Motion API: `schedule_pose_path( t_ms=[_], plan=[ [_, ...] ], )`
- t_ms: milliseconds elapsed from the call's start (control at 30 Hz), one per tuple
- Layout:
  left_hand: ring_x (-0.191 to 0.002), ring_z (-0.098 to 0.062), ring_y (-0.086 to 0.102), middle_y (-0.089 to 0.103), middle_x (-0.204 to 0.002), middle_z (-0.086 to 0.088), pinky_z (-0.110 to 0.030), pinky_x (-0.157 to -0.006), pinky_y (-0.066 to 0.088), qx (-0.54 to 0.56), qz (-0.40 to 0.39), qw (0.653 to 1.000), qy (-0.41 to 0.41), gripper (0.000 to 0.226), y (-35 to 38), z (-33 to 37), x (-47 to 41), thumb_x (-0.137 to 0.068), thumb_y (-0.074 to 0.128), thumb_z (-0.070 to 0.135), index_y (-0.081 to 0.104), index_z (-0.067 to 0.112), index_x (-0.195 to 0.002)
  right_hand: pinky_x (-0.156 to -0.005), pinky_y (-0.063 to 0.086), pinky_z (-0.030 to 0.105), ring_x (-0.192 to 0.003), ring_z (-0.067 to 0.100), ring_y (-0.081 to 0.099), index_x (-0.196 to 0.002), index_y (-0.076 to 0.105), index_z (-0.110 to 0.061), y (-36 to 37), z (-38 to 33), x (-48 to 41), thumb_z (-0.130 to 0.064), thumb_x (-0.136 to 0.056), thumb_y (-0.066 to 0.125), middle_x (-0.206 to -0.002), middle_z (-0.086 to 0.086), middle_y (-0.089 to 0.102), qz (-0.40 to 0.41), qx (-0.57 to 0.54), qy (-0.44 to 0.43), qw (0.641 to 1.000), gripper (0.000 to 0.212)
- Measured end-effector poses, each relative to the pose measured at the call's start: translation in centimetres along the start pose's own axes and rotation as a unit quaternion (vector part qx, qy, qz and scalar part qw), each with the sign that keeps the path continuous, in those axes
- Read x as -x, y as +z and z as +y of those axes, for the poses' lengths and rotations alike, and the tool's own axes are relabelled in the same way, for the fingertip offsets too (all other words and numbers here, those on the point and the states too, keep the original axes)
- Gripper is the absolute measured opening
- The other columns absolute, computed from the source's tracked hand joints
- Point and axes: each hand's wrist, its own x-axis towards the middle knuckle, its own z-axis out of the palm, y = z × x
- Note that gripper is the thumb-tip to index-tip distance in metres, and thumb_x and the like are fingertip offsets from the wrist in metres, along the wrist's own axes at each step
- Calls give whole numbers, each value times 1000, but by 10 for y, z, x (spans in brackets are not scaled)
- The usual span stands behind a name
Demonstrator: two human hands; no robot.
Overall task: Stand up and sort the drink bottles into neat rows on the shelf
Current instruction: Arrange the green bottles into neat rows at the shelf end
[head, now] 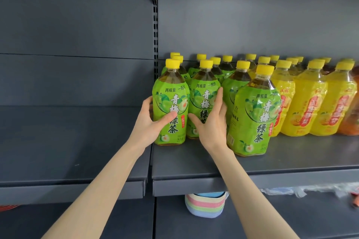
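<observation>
Left hand (147,122) grips the end green tea bottle (171,91), upright on the shelf (194,161). Right hand (211,122) clasps the neighbouring bottle (204,91), thumb across its label. The stray green tea bottle (256,112) stands upright forward of the row, just right of the right hand, which is the nearer.

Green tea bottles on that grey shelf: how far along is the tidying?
Done: the yellow-labelled juice bottles stand upright in rows on the grey metal shelf. In hand: the left hand grips the leftmost front green-labelled tea bottle, and the right hand holds the second green-labelled tea bottle beside it. Left: the green-labelled tea bottle nearest the shelf edge stands forward of the front row.
</observation>
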Motion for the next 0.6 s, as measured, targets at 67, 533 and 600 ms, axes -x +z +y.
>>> schedule_pose_path(
  t_ms=[67,533,600],
  plan=[
    [-94,16,58,57,-112,24,-7,-66,50,3,-7,1000,-4,85,1,-2,-1,-64,77,47,35,30,-136,-107,37,48,-138,33,34,-154,-9,-22,1,0,2,-31,-86,72,-154,15,24,11,10,-3,1000,106],
    [-100,16,53,47,-118,30,-5,-64,47,-9,-59,998,-37,95,22,-12,-13,-77,61,52,5,27,-150,-92,48,44,-130,36,44,-153,7,-7,-3,5,19,-31,-86,71,-149,17,33,93,42,-10,995,96],
    [-106,11,51,47,-123,25,-6,-64,48,-7,-62,997,-42,99,24,-12,-14,-74,60,55,3,29,-150,-97,45,46,-133,38,40,-153,6,-7,-2,6,19,-29,-87,70,-150,18,31,97,35,-11,995,95]
  ],
)
